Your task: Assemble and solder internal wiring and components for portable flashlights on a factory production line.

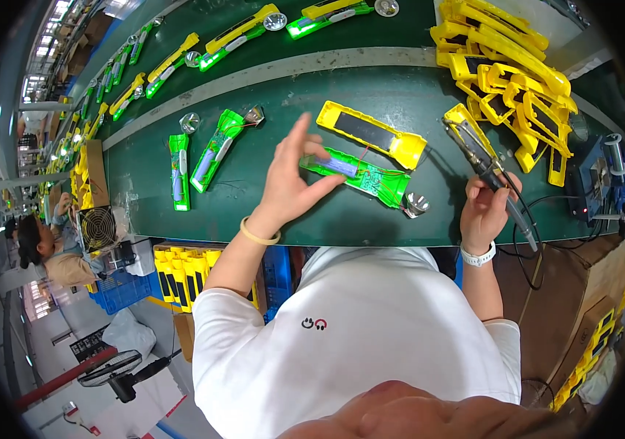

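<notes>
Hands worked over a dark green surface [268,183] whose near edge ran just above the person's white shirt. The left hand [290,183] rested on the left end of an open green flashlight half [360,174] lying near the middle of the surface, fingers spread, with the thumb and one finger touching the blue cell seated in it. Red wires ran along the green half toward a silver reflector [416,205] lying at its 4 o'clock end, close to the near edge. A yellow flashlight cover [371,134] lay just beyond, at about 12 o'clock from the green half, apart from it by a thin strip of bare green.

The right hand [487,208] was at 3 o'clock from the green half, its grip closed around a soldering iron [484,164] whose tip pointed up toward 11 o'clock and whose cable trailed down over the near edge. At 1 o'clock, a heap of yellow shells [510,66] crowded the right end of the surface, reaching almost to the iron.

At 9 o'clock, two more open green halves [210,150] lay side by side, with bare room between them and the left hand. A pale dividing strip [290,69] crossed the surface at 12 o'clock; beyond it, further yellow-green units [239,33] lay in a row.
</notes>
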Tool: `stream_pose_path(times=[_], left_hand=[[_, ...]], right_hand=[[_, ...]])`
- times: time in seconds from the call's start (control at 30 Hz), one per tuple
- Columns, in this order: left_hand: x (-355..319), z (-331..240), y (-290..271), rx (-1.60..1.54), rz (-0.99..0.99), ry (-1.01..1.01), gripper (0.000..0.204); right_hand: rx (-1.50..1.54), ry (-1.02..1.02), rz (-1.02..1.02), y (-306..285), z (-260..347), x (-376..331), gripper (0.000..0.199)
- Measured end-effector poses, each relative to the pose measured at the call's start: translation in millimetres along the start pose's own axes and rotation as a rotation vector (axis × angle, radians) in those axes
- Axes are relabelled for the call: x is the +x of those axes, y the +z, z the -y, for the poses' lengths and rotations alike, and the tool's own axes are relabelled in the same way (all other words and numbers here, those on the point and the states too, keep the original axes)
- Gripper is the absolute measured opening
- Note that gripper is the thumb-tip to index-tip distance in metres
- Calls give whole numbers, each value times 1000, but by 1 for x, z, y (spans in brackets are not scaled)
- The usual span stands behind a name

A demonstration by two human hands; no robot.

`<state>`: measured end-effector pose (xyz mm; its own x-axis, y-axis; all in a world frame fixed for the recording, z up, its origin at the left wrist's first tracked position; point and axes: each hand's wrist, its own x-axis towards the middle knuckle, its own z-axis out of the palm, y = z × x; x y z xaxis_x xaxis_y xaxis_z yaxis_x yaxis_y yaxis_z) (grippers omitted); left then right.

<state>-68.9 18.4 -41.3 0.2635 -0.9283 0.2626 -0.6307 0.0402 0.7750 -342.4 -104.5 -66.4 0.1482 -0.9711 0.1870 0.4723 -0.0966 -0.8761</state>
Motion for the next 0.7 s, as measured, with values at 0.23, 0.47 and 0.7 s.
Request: stream_pose_path(times=[0.23, 0.47, 0.7], left_hand=[[25, -26, 34, -135, 107, -313, 28], [26, -21, 21, 132, 289, 213, 9], [24, -20, 23, 137, 309, 159, 12]], right_hand=[[-47, 39, 4, -1, 0, -27, 30], [-133, 276, 121, 13, 7, -30, 28], [-405, 152, 305, 6, -6, -30, 26]])
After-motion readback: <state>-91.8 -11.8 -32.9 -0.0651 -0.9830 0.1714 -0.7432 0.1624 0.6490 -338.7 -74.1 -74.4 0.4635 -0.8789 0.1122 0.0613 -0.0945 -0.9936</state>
